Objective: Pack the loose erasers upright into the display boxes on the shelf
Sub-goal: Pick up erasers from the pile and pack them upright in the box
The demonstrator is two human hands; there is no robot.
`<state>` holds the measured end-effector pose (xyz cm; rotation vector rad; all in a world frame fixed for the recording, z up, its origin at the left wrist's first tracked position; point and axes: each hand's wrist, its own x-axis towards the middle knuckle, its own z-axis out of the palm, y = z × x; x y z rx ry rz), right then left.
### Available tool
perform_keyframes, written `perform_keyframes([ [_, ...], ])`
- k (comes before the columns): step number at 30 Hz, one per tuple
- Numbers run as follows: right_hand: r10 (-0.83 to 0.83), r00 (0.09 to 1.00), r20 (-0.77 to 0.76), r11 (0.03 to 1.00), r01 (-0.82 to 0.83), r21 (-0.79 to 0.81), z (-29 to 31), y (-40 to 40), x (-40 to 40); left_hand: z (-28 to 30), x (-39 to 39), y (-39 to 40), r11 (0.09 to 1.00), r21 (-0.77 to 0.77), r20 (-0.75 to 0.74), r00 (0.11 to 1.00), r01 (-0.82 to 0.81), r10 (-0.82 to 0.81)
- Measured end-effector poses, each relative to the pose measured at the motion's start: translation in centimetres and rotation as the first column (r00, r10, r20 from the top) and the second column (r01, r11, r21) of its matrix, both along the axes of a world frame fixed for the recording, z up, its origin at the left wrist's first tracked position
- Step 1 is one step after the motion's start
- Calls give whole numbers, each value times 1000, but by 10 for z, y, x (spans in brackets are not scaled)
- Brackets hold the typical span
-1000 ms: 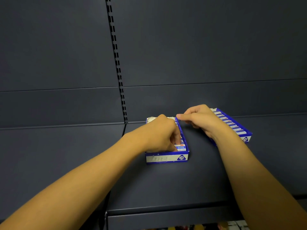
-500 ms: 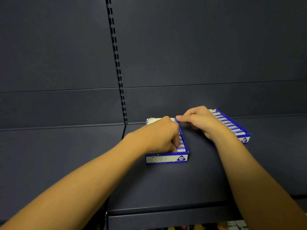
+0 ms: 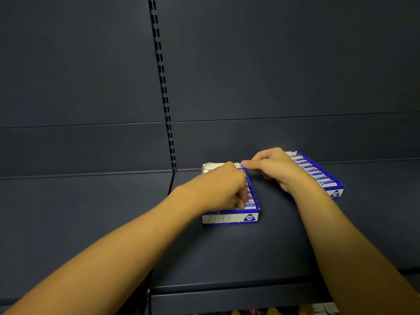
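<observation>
Two blue and white display boxes stand on the dark shelf. The left box (image 3: 229,218) holds a row of upright erasers (image 3: 250,202) along its right side. My left hand (image 3: 218,187) is inside this box, its curled fingertips pinching an eraser near the front right corner. My right hand (image 3: 272,169) reaches across from the right, and its thumb and forefinger pinch the back right corner of the left box. The right box (image 3: 334,192) lies angled behind my right wrist, with a full row of upright erasers (image 3: 311,171) showing. My hand hides the left box's left half.
The dark shelf (image 3: 227,251) stretches wide to both sides, its front edge near the bottom. A slotted upright (image 3: 163,87) runs up the back panel to the left of the boxes. Bits of coloured goods show below the shelf (image 3: 250,312).
My left hand has shifted slightly within the left box, its fingers working at the erasers near the front. My right hand has stayed at the box's back corner.
</observation>
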<state>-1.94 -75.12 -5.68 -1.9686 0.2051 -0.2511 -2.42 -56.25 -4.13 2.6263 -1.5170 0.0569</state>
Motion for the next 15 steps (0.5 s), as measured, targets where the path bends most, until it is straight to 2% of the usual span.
perform_keyframes([
  [4, -7, 1000, 3, 1000, 7, -7, -2, 0, 2, -1, -2, 0, 997, -81, 0, 1000, 19, -19],
  [15, -3, 998, 57, 993, 9, -116, -12, 7, 2, -4, 0, -2, 998, -61, -112, 993, -35, 28],
])
